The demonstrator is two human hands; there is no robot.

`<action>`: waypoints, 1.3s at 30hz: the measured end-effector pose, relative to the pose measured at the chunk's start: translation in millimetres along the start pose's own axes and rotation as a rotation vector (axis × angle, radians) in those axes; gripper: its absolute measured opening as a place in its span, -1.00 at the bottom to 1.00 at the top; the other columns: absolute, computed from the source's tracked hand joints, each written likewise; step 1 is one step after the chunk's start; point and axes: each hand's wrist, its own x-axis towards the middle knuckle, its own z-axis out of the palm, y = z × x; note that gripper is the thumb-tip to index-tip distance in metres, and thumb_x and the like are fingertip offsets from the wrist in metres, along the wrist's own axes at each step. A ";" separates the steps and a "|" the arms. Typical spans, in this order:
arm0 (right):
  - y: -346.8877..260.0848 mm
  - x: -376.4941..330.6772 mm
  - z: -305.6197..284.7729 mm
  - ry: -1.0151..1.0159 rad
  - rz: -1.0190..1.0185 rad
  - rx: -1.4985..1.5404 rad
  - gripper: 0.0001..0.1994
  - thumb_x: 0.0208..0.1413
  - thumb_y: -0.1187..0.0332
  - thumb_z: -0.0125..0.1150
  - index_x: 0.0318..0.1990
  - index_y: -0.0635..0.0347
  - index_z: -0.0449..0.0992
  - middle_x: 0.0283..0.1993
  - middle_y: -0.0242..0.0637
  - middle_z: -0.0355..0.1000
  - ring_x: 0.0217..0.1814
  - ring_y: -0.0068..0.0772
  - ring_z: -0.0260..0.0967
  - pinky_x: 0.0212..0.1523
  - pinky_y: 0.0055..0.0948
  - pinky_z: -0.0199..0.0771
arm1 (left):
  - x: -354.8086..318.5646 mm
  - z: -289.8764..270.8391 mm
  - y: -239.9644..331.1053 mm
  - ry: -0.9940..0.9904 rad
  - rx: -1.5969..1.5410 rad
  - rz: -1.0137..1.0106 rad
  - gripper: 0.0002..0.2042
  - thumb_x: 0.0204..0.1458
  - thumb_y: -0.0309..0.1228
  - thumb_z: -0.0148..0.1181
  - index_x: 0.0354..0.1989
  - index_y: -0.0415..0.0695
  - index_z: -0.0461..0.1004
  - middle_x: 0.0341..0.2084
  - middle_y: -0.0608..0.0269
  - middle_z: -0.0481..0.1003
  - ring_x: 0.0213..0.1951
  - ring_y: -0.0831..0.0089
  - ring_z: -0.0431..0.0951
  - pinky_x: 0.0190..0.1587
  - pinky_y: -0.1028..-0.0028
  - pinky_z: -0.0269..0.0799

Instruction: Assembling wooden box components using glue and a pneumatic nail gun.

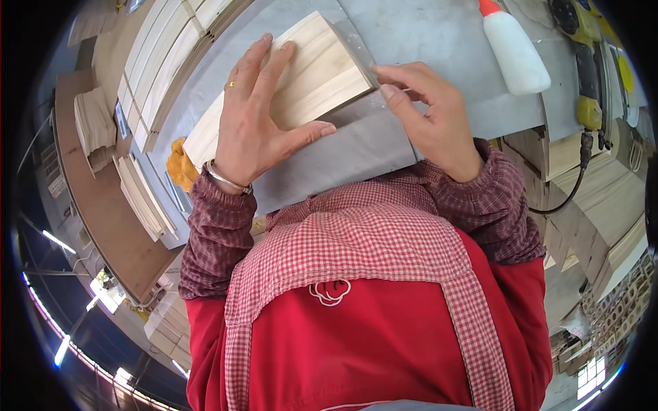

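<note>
A pale wooden board (pixel 315 65) with a slightly curved outline lies at a slant on the grey work surface (pixel 363 133). My left hand (pixel 257 109) rests on it, fingers spread and the thumb stretched out past its near edge. My right hand (pixel 435 113) is at the board's right corner, with thumb and index finger drawn close together. A thin whitish sliver shows between those fingers, too small to name. Beyond my right hand a white squeeze bottle (pixel 517 55) with a red tip lies on its side.
Bundled pale wooden strips (pixel 161 65) are at the far left, with more thin boards (pixel 144 198) below them. A crumpled orange-yellow cloth or glove (pixel 180 164) lies by my left wrist. Yellow-and-black power tools (pixel 587 109) with a black cable (pixel 582 161) are at the right, above stacked wood (pixel 589 185).
</note>
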 end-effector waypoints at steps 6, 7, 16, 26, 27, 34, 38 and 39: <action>4.1 -6.7 10.8 0.081 -0.164 -0.111 -0.74 -0.04 0.65 0.15 -0.14 0.31 0.53 -0.26 -0.31 0.43 -0.37 -0.56 0.32 -0.36 -0.68 0.35 | 0.7 12.7 -1.1 0.042 0.029 0.004 -0.14 -0.39 0.00 0.46 0.20 0.03 0.29 0.19 0.04 0.18 0.13 0.08 0.27 0.12 0.17 0.26; 4.3 -6.7 11.8 0.099 -0.178 -0.132 -0.75 -0.04 0.65 0.16 -0.16 0.31 0.53 -0.26 -0.30 0.44 -0.38 -0.56 0.32 -0.38 -0.68 0.35 | 0.8 13.9 -0.7 0.053 0.025 0.005 -0.15 -0.40 0.00 0.46 0.19 0.03 0.30 0.19 0.04 0.18 0.12 0.08 0.28 0.11 0.17 0.27; 4.5 -6.0 15.8 0.149 -0.227 -0.185 -0.77 -0.08 0.67 0.19 -0.22 0.31 0.55 -0.31 -0.32 0.45 -0.46 -0.58 0.31 -0.46 -0.71 0.32 | -0.2 17.4 -1.9 0.088 0.028 0.021 -0.18 -0.39 -0.05 0.45 0.17 0.01 0.32 0.16 0.02 0.21 0.08 0.08 0.29 0.09 0.17 0.28; 4.4 -6.6 16.2 0.155 -0.232 -0.189 -0.78 -0.09 0.67 0.19 -0.23 0.31 0.55 -0.35 -0.34 0.43 -0.51 -0.61 0.26 -0.51 -0.70 0.27 | -0.1 19.0 -1.5 0.103 0.056 0.043 -0.19 -0.39 -0.05 0.45 0.15 -0.01 0.34 0.14 0.02 0.22 0.07 0.08 0.30 0.07 0.16 0.28; 4.6 -6.7 16.4 0.158 -0.235 -0.188 -0.78 -0.09 0.67 0.19 -0.23 0.31 0.55 -0.35 -0.34 0.43 -0.51 -0.61 0.26 -0.52 -0.70 0.27 | -0.2 19.1 -1.6 0.104 0.054 0.043 -0.20 -0.39 -0.04 0.45 0.15 0.00 0.34 0.14 0.02 0.22 0.07 0.08 0.30 0.07 0.16 0.28; 4.5 -6.0 16.1 0.162 -0.249 -0.208 -0.79 -0.09 0.67 0.19 -0.24 0.30 0.55 -0.37 -0.35 0.42 -0.53 -0.62 0.24 -0.54 -0.71 0.24 | 0.4 19.4 -1.4 0.106 0.074 0.041 -0.20 -0.39 -0.03 0.45 0.15 0.00 0.34 0.14 0.03 0.22 0.07 0.09 0.31 0.09 0.15 0.24; 4.8 -5.9 17.1 0.170 -0.257 -0.227 -0.77 -0.12 0.68 0.19 -0.24 0.30 0.55 -0.37 -0.36 0.42 -0.53 -0.62 0.23 -0.57 -0.71 0.21 | 0.3 20.5 -1.8 0.109 0.077 0.040 -0.20 -0.40 -0.03 0.45 0.15 0.01 0.34 0.13 0.03 0.23 0.07 0.09 0.31 0.10 0.13 0.21; 4.5 -5.9 17.3 0.169 -0.257 -0.227 -0.77 -0.12 0.68 0.19 -0.24 0.30 0.55 -0.37 -0.36 0.42 -0.53 -0.62 0.23 -0.57 -0.71 0.21 | -0.1 20.9 -1.8 0.110 0.077 0.039 -0.20 -0.40 -0.03 0.45 0.15 0.01 0.34 0.13 0.03 0.23 0.07 0.09 0.31 0.10 0.13 0.21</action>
